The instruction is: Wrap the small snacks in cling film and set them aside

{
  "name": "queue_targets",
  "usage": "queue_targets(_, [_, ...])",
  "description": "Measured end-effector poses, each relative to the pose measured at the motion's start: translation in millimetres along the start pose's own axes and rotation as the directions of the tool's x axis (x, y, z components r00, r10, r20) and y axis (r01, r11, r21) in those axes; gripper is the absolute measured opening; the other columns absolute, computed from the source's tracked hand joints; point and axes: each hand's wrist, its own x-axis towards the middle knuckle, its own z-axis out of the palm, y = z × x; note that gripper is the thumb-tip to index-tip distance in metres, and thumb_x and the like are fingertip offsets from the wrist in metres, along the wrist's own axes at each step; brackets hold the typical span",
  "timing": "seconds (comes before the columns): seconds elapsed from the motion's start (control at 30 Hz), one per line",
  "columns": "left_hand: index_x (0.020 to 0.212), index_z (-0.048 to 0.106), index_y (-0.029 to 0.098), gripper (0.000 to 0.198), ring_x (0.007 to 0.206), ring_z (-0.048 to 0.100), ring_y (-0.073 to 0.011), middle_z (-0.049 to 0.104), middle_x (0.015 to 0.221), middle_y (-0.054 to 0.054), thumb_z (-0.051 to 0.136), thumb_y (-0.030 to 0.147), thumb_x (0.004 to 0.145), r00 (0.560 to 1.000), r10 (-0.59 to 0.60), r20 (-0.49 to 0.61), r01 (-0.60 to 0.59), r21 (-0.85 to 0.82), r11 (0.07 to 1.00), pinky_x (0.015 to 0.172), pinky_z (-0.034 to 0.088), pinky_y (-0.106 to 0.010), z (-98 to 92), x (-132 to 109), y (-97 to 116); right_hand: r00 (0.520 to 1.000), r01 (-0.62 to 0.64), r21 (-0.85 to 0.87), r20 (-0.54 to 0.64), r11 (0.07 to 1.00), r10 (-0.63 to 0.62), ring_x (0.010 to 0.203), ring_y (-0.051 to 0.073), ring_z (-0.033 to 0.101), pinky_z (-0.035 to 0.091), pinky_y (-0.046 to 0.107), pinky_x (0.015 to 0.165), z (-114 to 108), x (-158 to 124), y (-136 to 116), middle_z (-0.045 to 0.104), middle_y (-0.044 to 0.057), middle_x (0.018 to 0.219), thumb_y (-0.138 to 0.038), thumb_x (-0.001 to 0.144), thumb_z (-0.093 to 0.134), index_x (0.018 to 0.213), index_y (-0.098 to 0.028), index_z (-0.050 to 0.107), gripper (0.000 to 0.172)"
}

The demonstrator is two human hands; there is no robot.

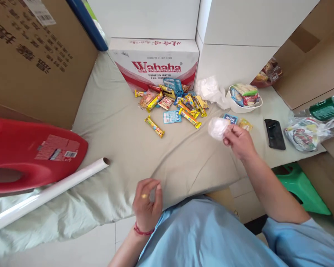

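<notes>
My right hand (239, 141) pinches a small white plastic bundle (217, 128) above the cloth, right of the snack pile. Near the front edge of the cloth is my left hand (148, 202), its fingers curled with a gap between thumb and forefinger and nothing visible in them. Several yellow-wrapped snack bars (189, 118) lie heaped with other packets before the Wahaha box. One yellow bar (154, 127) rests apart at the left of the pile. A blue packet (229, 118) and a yellow packet (245, 124) lie just behind my right hand.
Behind the snacks stands the Wahaha box (161, 63), with a crumpled white bag (210, 89) and a white snack bowl (245, 108) to its right. A black phone (275, 134) lies far right. A red container (30, 155) and white roll (52, 191) occupy the left.
</notes>
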Motion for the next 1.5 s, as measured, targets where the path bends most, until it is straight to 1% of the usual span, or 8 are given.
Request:
queue_targets(0.17, [0.107,0.058,0.022,0.035,0.083,0.064,-0.0162,0.063,0.1,-0.005,0.074,0.045,0.086,0.849,-0.352,0.394,0.51,-0.437,0.74,0.06,0.05,-0.025,53.5,36.1,47.2,0.958,0.284,-0.416,0.169,0.864,-0.233,0.069,0.016,0.058,0.043,0.029,0.066,48.6,-62.7,13.7,0.066,0.003,0.078,-0.038,0.098,0.061,0.087,-0.021,0.067,0.021])
queue_targets(0.27, [0.105,0.059,0.021,0.053,0.088,0.065,-0.0175,0.063,0.112,-0.008,0.088,0.045,0.068,0.761,-0.468,0.449,0.646,-0.457,0.612,0.062,0.049,-0.025,83.1,53.0,49.3,0.918,0.38,-0.411,0.276,0.828,-0.284,0.076,0.017,0.061,0.045,0.029,0.071,67.2,-79.9,12.3,0.069,0.004,0.085,-0.033,0.101,0.057,0.092,-0.022,0.068,0.017])
queue_targets(0.5, [0.087,0.056,0.02,0.043,0.091,0.066,-0.0183,0.067,0.097,-0.004,0.08,0.053,0.074,0.609,-0.624,0.489,0.765,-0.569,0.3,0.071,0.053,-0.028,74.9,49.3,27.1,0.997,0.042,-0.254,0.067,0.966,-0.026,0.061,0.014,0.051,0.039,0.026,0.058,55.5,-94.1,33.8,0.057,-0.002,0.068,-0.044,0.099,0.06,0.085,-0.022,0.063,0.026])
queue_targets(0.8, [0.078,0.068,0.019,0.032,0.085,0.062,-0.0166,0.065,0.087,-0.003,0.085,0.045,0.075,0.72,-0.437,0.539,0.688,-0.471,0.552,0.075,0.051,-0.028,82.4,42.9,45.9,0.978,0.155,-0.277,0.181,0.948,-0.107,0.077,0.017,0.059,0.045,0.03,0.072,69.5,-110.7,27.9,0.067,0.004,0.084,-0.038,0.099,0.059,0.092,-0.022,0.069,0.02])
queue_targets(0.93, [0.078,0.064,0.019,0.038,0.08,0.061,-0.0136,0.066,0.081,0.001,0.09,0.045,0.069,0.628,-0.558,0.542,0.753,-0.605,0.259,0.079,0.053,-0.029,78.9,47.4,33.2,0.98,-0.196,0.037,0.026,0.98,0.195,0.06,0.013,0.048,0.04,0.027,0.058,67.7,-107.1,34.7,0.055,-0.002,0.067,-0.054,0.089,0.069,0.083,-0.022,0.064,0.033])
queue_targets(1.1, [0.08,0.059,0.02,0.042,0.091,0.065,-0.0151,0.068,0.092,0.002,0.094,0.039,0.066,0.551,-0.567,0.612,0.742,-0.671,-0.003,0.086,0.057,-0.035,69.8,47.1,29.1,0.899,-0.435,0.168,0.14,0.885,0.416,0.056,0.011,0.046,0.037,0.025,0.049,59.0,-108.8,40.0,0.061,0.0,0.074,-0.064,0.081,0.073,0.085,-0.02,0.064,0.046])
queue_targets(1.27, [0.082,0.058,0.02,0.043,0.089,0.066,-0.0149,0.069,0.089,0.002,0.093,0.043,0.068,0.56,-0.59,0.581,0.742,-0.669,0.045,0.082,0.056,-0.032,72.8,42.3,29.8,0.993,-0.047,-0.166,-0.111,0.985,0.028,0.073,0.016,0.056,0.05,0.031,0.066,49.0,-107.8,31.3,0.063,0.005,0.093,-0.054,0.092,0.066,0.105,-0.022,0.066,0.034])
queue_targets(1.5, [0.081,0.058,0.019,0.045,0.077,0.064,-0.0129,0.067,0.08,0.002,0.091,0.048,0.069,0.595,-0.533,0.601,0.769,-0.618,0.163,0.077,0.053,-0.028,72.8,41.9,33.6,0.944,0.329,-0.367,0.113,0.87,-0.309,0.113,0.027,0.058,0.051,0.045,0.096,65.9,-100.5,29.5,0.065,0.01,0.118,-0.031,0.092,0.066,0.103,-0.026,0.07,0.013])
